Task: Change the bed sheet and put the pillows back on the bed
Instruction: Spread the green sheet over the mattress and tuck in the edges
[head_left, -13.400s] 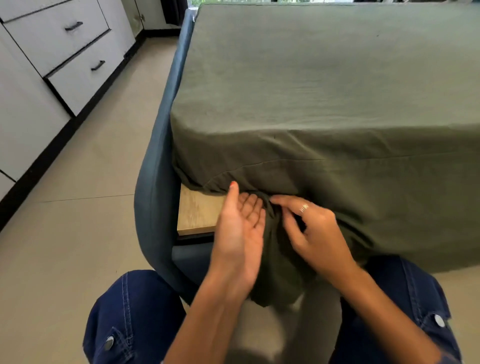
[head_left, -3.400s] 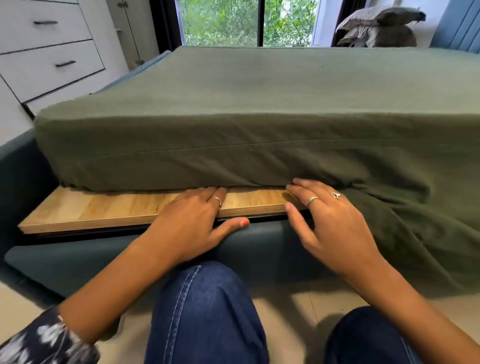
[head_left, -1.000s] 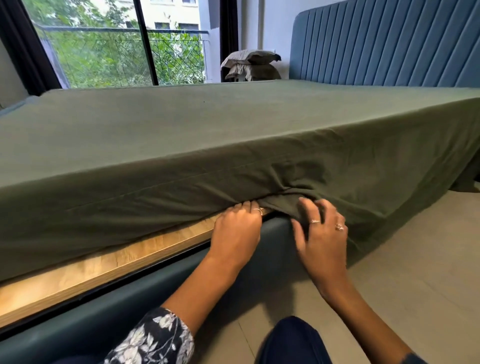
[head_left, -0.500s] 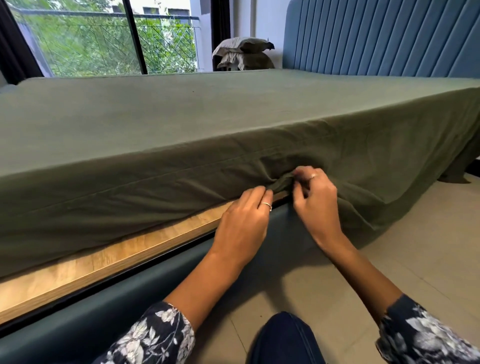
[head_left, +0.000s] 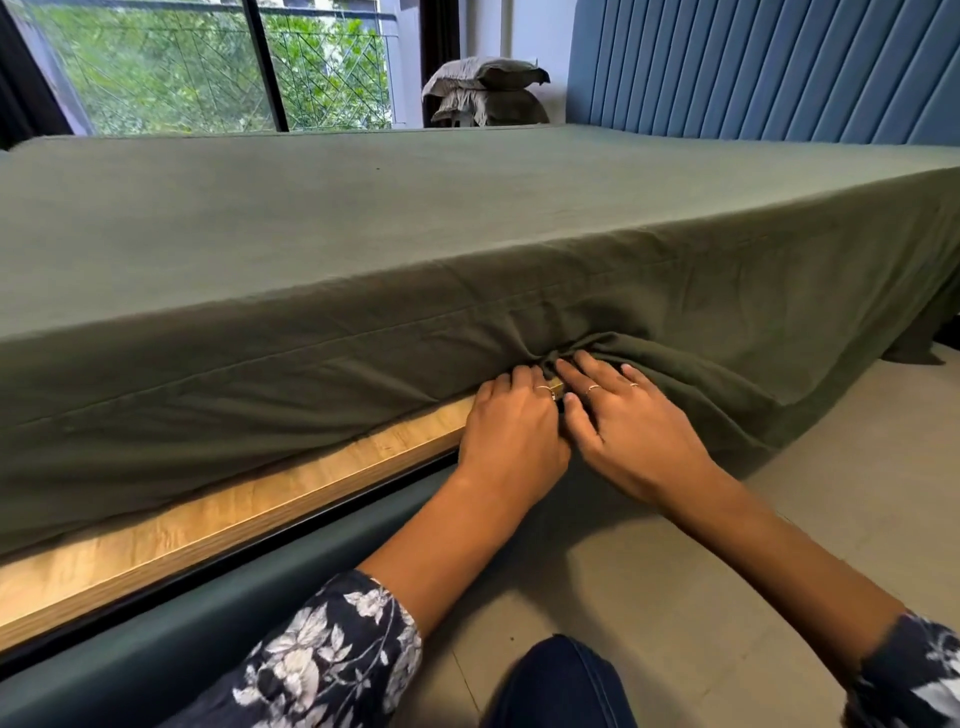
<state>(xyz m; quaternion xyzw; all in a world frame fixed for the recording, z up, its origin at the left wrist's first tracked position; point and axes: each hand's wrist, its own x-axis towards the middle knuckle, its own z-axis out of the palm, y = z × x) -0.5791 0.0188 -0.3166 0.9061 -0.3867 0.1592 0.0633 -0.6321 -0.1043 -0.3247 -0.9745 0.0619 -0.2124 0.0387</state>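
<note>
**Two hands at the lower edge of a green bed sheet**

Seen from the head camera, low beside a bed. Both forearms reach forward from floral sleeves (head_left: 332, 660), and the two hands meet side by side at the bottom edge of the mattress side.

The left hand (head_left: 511, 431) lies palm down on the wooden bed board (head_left: 249, 509), its fingertips hidden under the hem of the sheet. Whether they grip cloth there cannot be told. The right hand (head_left: 631, 423) touches it on the right, palm down, fingers straight and slightly spread, pressing on a bunched fold of the green bed sheet (head_left: 363, 228).

The sheet covers the whole mattress top smoothly. Left of the hands its hem ends at the board, leaving the pale wood bare along the edge. Right of the hands it hangs loose down to the tiled floor (head_left: 727, 545), over the bed's side.

A dark blue padded bed frame (head_left: 156, 654) runs below the board. A blue ribbed headboard (head_left: 753, 67) rises at the far right. Two stacked pillows (head_left: 483, 91) sit beyond the bed, beside a window (head_left: 182, 67). A knee in dark jeans (head_left: 561, 686) shows at the bottom.
</note>
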